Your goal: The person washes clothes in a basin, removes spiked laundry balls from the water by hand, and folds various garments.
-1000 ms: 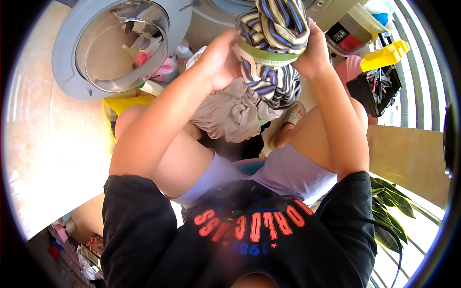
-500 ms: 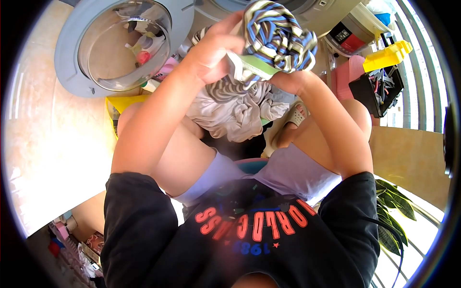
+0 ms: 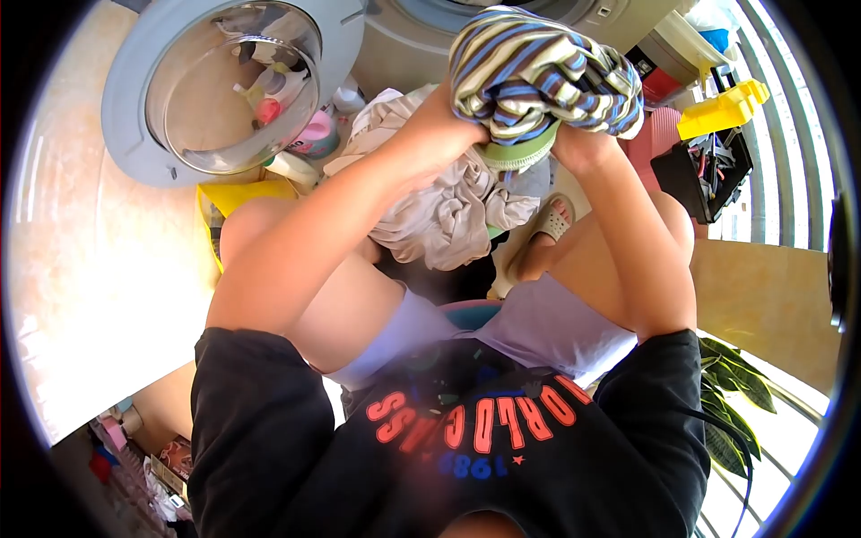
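1. In front of the washing machine (image 3: pixel 386 56), above the beige laundry (image 3: pixel 444 220): one striped garment (image 3: pixel 543 76) with one green band (image 3: pixel 522 151), bunched up between both hands.
2. Hands: two. Left hand (image 3: pixel 448 136) touches garment from the left, right hand (image 3: pixel 581 148) from below right. Fingers of both mostly tucked out of sight in or behind cloth; can't tell how closed.
3. Round door (image 3: pixel 124 99): one, open, left side.
4. Near door: one pink bottle (image 3: pixel 317 134), one white bottle (image 3: pixel 291 168), partly covered by door.
5. Right side: one black toolbox (image 3: pixel 698 184), one yellow lid (image 3: pixel 725 109), one clog (image 3: pixel 556 217) on a foot.
6. Machine cut off at top. Laundry piece count unclear, folds overlap.
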`<state>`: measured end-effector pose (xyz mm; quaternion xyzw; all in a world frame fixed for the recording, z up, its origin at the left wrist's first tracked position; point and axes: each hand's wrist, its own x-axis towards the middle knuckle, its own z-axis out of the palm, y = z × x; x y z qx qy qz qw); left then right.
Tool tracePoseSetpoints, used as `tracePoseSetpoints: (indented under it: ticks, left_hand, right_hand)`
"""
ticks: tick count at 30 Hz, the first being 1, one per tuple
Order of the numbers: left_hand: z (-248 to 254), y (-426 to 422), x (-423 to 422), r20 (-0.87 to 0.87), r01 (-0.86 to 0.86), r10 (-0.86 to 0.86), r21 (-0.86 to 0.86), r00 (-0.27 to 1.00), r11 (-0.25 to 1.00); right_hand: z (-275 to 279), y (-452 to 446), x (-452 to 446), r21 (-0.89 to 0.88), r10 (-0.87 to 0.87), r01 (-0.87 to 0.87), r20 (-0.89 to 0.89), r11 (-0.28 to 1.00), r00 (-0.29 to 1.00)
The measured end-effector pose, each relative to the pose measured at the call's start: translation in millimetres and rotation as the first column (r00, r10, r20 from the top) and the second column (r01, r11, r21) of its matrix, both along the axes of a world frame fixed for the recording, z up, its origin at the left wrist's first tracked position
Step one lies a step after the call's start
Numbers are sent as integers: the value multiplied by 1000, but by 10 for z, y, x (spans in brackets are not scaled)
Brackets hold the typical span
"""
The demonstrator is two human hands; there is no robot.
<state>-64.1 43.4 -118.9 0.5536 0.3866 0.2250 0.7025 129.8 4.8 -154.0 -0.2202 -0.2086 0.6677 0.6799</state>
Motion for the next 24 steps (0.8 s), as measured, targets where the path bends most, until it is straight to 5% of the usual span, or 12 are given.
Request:
tracePoseSetpoints:
  ticks: [2, 3, 4, 5, 6, 8, 10, 14, 15, 18, 22, 24]
  left_hand:
    - [-111, 80, 2, 158, -121, 127, -52, 979, 991]
    - [-96, 98, 13, 234, -174, 189, -82, 954, 981]
    - [-42, 83, 42, 235, -293, 304, -83, 923, 953]
    - [-24, 136, 39, 234, -323, 361, -184, 903, 928]
    - [-23, 231, 21, 228, -351, 418, -283, 880, 893]
    - [-91, 359, -42, 375, -319, 430, -322, 821, 891]
    - [23, 406, -73, 420, -251, 381, -332, 824, 909]
    - [57, 357, -134, 570, -23, 119, -172, 813, 985]
    - [-95, 357, -191, 586, 134, -191, 139, 788, 981]
    - [149, 22, -84, 377, 266, -320, 188, 869, 945]
    - [196, -25, -135, 122, 590, -607, 150, 785, 793]
    - [132, -240, -155, -126, 650, -645, 294, 753, 701]
  right_hand:
    - [-25, 80, 125, 121, 167, -156, -87, 980, 982]
    - [8, 99, 169, 229, 39, -136, 382, 964, 923]
    - [41, 117, 213, 330, -261, -105, 872, 938, 414]
    - [74, 135, 256, 435, -439, -69, 897, 898, -54]
    - [41, 145, 286, 416, -415, -10, 909, 909, 22]
    - [-17, 174, 342, 241, -248, 74, 853, 968, 460]
    - [-58, 194, 378, 201, -216, 89, 805, 976, 552]
    - [54, 221, 507, 491, -467, 8, 822, 871, 324]
    - [77, 209, 477, 493, -470, 6, 824, 870, 317]
    - [149, 206, 506, 395, -384, 56, 832, 917, 400]
    - [173, 225, 451, 328, -322, 73, 818, 942, 476]
    - [182, 260, 390, 343, -341, 75, 838, 936, 426]
